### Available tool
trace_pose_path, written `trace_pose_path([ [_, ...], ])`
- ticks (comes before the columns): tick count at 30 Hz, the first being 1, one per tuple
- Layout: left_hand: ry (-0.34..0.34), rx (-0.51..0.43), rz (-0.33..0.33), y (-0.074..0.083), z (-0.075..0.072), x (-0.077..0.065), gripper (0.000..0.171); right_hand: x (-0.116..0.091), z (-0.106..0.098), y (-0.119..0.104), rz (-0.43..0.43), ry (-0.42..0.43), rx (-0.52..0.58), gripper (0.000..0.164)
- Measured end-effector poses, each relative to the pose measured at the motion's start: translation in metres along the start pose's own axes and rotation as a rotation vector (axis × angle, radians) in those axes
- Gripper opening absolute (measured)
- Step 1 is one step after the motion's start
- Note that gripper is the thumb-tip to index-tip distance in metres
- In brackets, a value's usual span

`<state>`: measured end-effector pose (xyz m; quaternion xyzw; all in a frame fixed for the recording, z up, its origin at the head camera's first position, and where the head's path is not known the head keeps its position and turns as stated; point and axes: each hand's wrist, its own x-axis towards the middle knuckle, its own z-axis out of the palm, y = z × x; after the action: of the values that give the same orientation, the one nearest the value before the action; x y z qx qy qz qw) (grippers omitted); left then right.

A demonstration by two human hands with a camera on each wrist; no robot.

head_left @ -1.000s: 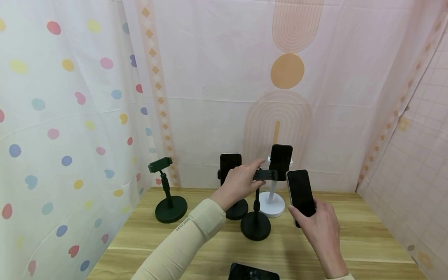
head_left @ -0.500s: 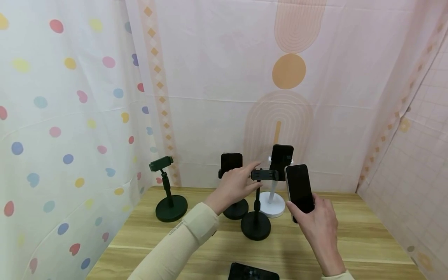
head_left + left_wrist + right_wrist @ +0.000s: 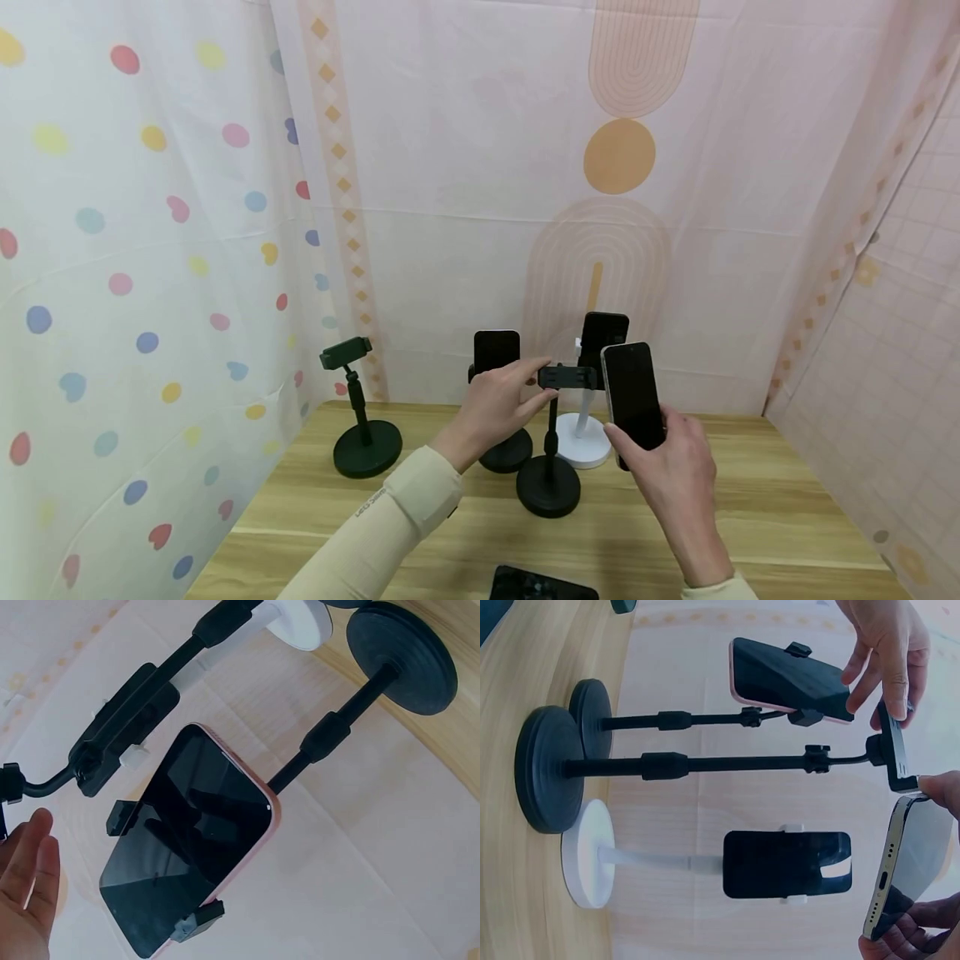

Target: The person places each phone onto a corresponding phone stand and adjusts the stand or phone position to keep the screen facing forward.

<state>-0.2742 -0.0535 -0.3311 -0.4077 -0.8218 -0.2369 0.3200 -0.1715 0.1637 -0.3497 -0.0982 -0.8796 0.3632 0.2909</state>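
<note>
A black phone stand (image 3: 548, 492) stands mid-table, its clamp (image 3: 567, 377) at the top carrying no phone. My left hand (image 3: 491, 404) pinches the clamp's left end with the thumb and a finger. A phone with a black screen and pale edge (image 3: 633, 396) is gripped in my right hand (image 3: 678, 467), tilted upright just right of the clamp. In the right wrist view the right thumb (image 3: 941, 789) lies at the clamp's near end, and the held phone (image 3: 889, 874) is close to it.
Behind are a black stand (image 3: 506, 452) bearing a pink-edged phone (image 3: 202, 817) and a white stand (image 3: 582, 442) bearing a dark phone (image 3: 600, 332). A dark green stand (image 3: 367, 450) without a phone stands left. Another phone (image 3: 543, 585) lies at the front edge.
The right hand has brought its phone up and left, closer to the clamp. The left hand has drawn back a little to the left, to the clamp's end.
</note>
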Motion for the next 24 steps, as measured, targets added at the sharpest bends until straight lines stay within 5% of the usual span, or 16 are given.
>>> trace_pose_path([
  [13,0.068,-0.118,0.062,-0.006,0.003,-0.007,0.034,0.003,0.004,-0.014,-0.041,-0.011,0.055,0.074],
  [24,0.072,-0.173,0.053,-0.004,0.003,-0.006,0.031,0.005,0.012,-0.029,-0.059,-0.032,0.075,0.075],
])
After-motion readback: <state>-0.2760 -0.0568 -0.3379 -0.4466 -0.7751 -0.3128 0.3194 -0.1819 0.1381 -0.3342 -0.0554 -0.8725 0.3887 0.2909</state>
